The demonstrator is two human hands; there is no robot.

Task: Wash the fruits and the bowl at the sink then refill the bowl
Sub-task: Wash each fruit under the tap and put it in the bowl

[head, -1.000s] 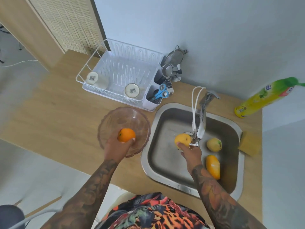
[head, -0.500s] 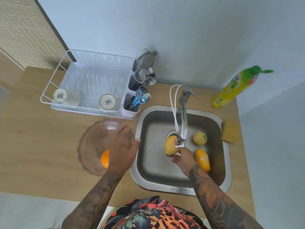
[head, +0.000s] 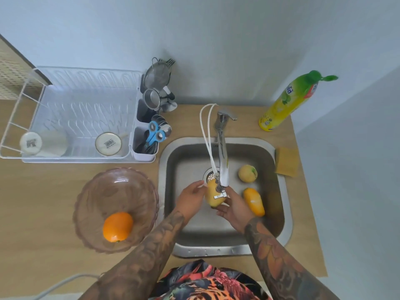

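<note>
nearest us an orange (head: pixel 118 226) lies in the glass bowl (head: pixel 93 191) on the worktop (head: pixel 43 213); over the sink (head: pixel 279 232) our right hand (head: pixel 234 207) cups a yellow fruit (head: pixel 213 194) under the tap (head: pixel 223 167), our left hand (head: pixel 190 199) touching it with fingers relaxed; two more fruits (head: pixel 253 201) lie beyond; farther back a dish rack (head: pixel 82 118).

The left hand (head: pixel 190 200) is no longer over the glass bowl (head: pixel 93 191); it has let go of the orange (head: pixel 118 226), which now lies alone inside the bowl, and has crossed into the sink (head: pixel 279 213). There its fingers touch the left side of the yellow fruit (head: pixel 211 194) under the tap (head: pixel 223 167). The right hand (head: pixel 234 207) has shifted lower, cupping that fruit from the right.
</note>
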